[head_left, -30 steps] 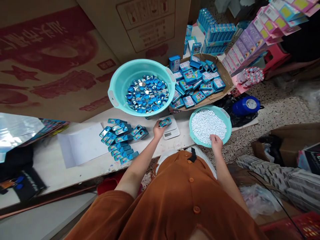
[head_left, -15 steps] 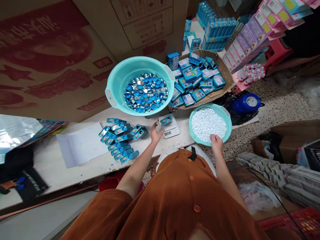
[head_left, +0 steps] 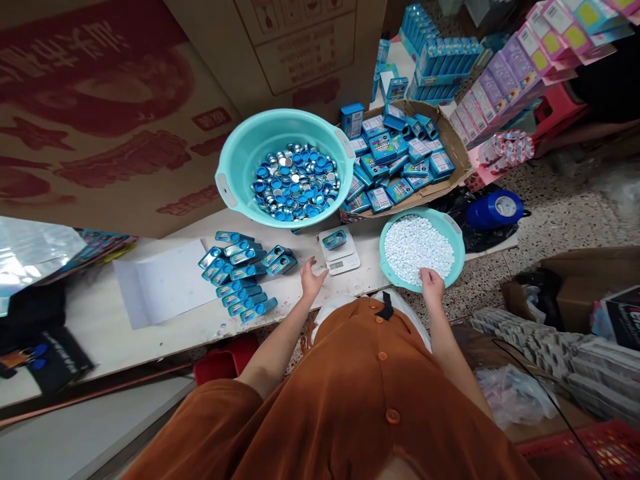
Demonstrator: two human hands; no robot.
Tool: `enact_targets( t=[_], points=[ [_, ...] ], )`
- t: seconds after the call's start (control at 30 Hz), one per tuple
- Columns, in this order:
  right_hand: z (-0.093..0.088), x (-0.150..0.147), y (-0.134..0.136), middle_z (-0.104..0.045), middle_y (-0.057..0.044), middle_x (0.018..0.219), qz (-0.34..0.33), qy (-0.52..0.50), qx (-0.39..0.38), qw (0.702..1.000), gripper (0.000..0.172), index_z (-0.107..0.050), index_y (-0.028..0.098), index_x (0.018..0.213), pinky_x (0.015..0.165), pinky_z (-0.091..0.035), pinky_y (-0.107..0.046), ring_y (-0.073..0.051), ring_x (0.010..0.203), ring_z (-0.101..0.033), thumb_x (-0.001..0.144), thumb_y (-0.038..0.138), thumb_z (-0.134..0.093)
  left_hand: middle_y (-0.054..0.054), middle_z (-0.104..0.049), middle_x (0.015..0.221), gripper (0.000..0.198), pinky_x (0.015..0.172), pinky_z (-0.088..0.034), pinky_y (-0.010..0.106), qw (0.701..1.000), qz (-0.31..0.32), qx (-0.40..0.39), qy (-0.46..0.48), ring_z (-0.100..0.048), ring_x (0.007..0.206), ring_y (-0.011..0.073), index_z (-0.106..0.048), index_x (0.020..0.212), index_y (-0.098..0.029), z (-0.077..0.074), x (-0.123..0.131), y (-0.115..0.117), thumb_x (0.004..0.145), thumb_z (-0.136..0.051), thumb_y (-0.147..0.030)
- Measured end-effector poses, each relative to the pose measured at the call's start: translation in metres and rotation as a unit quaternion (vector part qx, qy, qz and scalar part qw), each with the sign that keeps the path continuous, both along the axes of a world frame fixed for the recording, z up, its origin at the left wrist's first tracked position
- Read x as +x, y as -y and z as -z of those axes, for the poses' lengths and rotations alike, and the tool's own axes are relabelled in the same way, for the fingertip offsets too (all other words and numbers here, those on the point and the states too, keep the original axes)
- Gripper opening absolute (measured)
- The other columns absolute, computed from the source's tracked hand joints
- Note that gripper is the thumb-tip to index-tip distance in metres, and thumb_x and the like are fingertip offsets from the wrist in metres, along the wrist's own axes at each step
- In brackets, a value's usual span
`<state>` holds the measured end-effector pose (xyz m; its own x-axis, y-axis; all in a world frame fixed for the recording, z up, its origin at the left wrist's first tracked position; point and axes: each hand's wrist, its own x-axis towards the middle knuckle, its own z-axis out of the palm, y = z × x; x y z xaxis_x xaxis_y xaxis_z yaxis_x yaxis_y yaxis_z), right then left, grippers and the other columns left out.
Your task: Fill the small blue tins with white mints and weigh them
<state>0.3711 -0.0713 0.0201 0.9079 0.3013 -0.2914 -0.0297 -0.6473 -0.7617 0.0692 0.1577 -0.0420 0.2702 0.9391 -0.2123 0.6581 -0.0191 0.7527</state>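
Observation:
My left hand (head_left: 312, 278) hovers over the white table with fingers spread and empty, just in front of a small white scale (head_left: 341, 252). A small blue tin (head_left: 334, 239) lies on the scale's platform. My right hand (head_left: 431, 283) rests at the near rim of a small teal basin (head_left: 456, 237) full of white tablets (head_left: 417, 245), with its fingers curled down into them. What it holds is hidden. A batch of blue tins (head_left: 242, 273) lies in rows to the left of my left hand.
A large teal basin (head_left: 235, 153) holds blue and silver lids (head_left: 295, 181). A shallow cardboard tray (head_left: 457, 157) carries small blue boxes. Big cartons stand behind. White paper (head_left: 160, 283) lies on the table (head_left: 110, 333). A blue tape roll (head_left: 495, 209) sits to the right.
My left hand set the blue tin on the scale, let go and drew back toward me with fingers spread. My right hand stayed at the tablet basin.

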Motion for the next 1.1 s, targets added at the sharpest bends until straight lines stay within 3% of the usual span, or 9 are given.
enact_targets(
  t=[0.23,0.43,0.57,0.67,0.83,0.9,0.97,1.1],
  points=[
    [0.001,-0.002,0.002,-0.071,-0.008,0.079,-0.001,-0.001,-0.004,1.000,0.041,-0.071,0.016,0.084,0.074,-0.047,-0.032,-0.021,0.074,-0.063,0.075,0.051,-0.050,0.010,-0.061,0.114,0.058,0.094,-0.043,0.043,0.999,0.017,0.028,0.004,-0.050,0.114,0.0286,-0.050,0.122,-0.021,-0.007,0.010,-0.013,0.069,-0.072,-0.028],
    [0.001,-0.004,0.005,-0.072,-0.008,0.081,0.001,-0.002,0.001,1.000,0.040,-0.070,0.017,0.085,0.076,-0.047,-0.032,-0.022,0.077,-0.063,0.075,0.049,-0.050,0.015,-0.055,0.125,0.075,0.100,-0.038,0.046,0.996,0.043,0.070,0.037,-0.047,0.119,0.0310,-0.043,0.130,-0.014,-0.020,0.049,-0.041,0.064,-0.077,-0.026],
    [0.001,-0.005,0.007,-0.072,-0.008,0.083,0.009,-0.001,0.015,1.000,0.039,-0.070,0.017,0.085,0.076,-0.047,-0.032,-0.022,0.079,-0.064,0.075,0.050,-0.050,0.011,-0.062,0.109,0.049,0.091,-0.045,0.045,0.997,0.047,0.027,0.051,-0.056,0.105,0.0292,-0.055,0.111,-0.018,-0.026,0.074,-0.055,0.065,-0.073,-0.022],
    [0.001,-0.007,0.010,-0.072,-0.008,0.081,0.016,0.002,0.022,1.000,0.041,-0.070,0.017,0.084,0.074,-0.047,-0.032,-0.022,0.076,-0.063,0.075,0.052,-0.049,0.007,-0.065,0.100,0.034,0.087,-0.048,0.041,0.991,0.096,0.040,0.081,-0.060,0.095,0.0251,-0.058,0.102,-0.020,-0.052,0.089,-0.052,0.069,-0.070,-0.022],
    [0.003,-0.011,0.014,-0.072,-0.009,0.081,0.039,0.007,0.014,0.999,0.044,-0.070,0.017,0.083,0.073,-0.046,-0.032,-0.023,0.076,-0.063,0.075,0.055,-0.049,0.006,-0.062,0.106,0.036,0.091,-0.045,0.036,0.949,0.211,0.159,0.170,-0.057,0.102,0.0220,-0.056,0.111,-0.023,-0.135,0.122,-0.022,0.077,-0.067,-0.029],
    [0.004,-0.013,0.014,-0.072,-0.008,0.081,0.055,0.003,0.016,0.998,0.043,-0.069,0.018,0.082,0.074,-0.046,-0.032,-0.023,0.077,-0.064,0.075,0.055,-0.048,0.006,-0.060,0.110,0.038,0.093,-0.043,0.037,0.930,0.259,0.180,0.188,-0.055,0.105,0.0222,-0.055,0.115,-0.024,-0.159,0.141,-0.011,0.079,-0.065,-0.030],
    [0.005,-0.015,0.014,-0.072,-0.008,0.081,0.065,0.000,0.021,0.998,0.042,-0.069,0.018,0.081,0.075,-0.046,-0.032,-0.023,0.077,-0.064,0.074,0.054,-0.048,0.007,-0.059,0.107,0.037,0.092,-0.043,0.038,0.918,0.304,0.182,0.178,-0.054,0.104,0.0233,-0.056,0.115,-0.024,-0.167,0.162,-0.002,0.079,-0.064,-0.030],
    [0.007,-0.017,0.018,-0.072,-0.008,0.080,0.075,0.003,0.036,0.996,0.041,-0.069,0.019,0.082,0.074,-0.047,-0.032,-0.023,0.076,-0.064,0.074,0.054,-0.049,0.009,-0.058,0.100,0.035,0.088,-0.043,0.039,0.910,0.358,0.169,0.123,-0.053,0.098,0.0251,-0.058,0.113,-0.022,-0.151,0.192,0.005,0.079,-0.062,-0.029]
  ],
)
